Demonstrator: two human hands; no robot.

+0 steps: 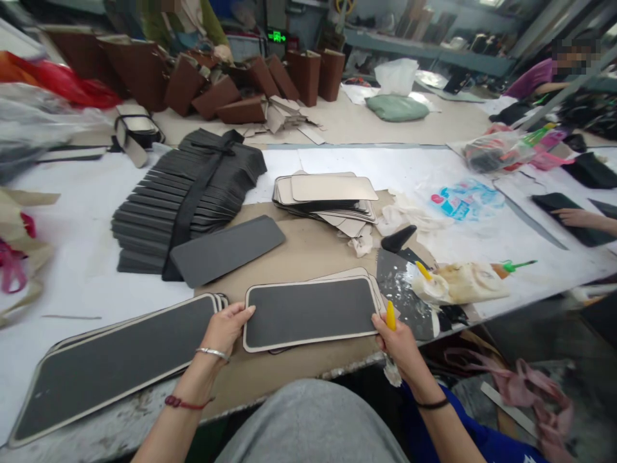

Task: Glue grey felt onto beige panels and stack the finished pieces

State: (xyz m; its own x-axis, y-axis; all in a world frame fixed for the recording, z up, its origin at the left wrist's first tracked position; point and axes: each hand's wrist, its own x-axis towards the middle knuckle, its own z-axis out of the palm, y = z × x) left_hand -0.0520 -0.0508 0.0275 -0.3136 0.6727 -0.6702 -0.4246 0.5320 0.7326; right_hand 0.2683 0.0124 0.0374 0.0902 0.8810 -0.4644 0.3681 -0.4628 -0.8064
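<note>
Panel point(311, 313): matt grey fabric, beige board edge; glue bottle point(463, 283) glossy plastic.

The right hand point(401, 346) hides most of the yellow tool point(390, 315) it grips.

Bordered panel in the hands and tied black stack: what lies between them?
Between the bordered panel and the tied black stack lies one loose dark grey sheet, shown in the head view.
</note>
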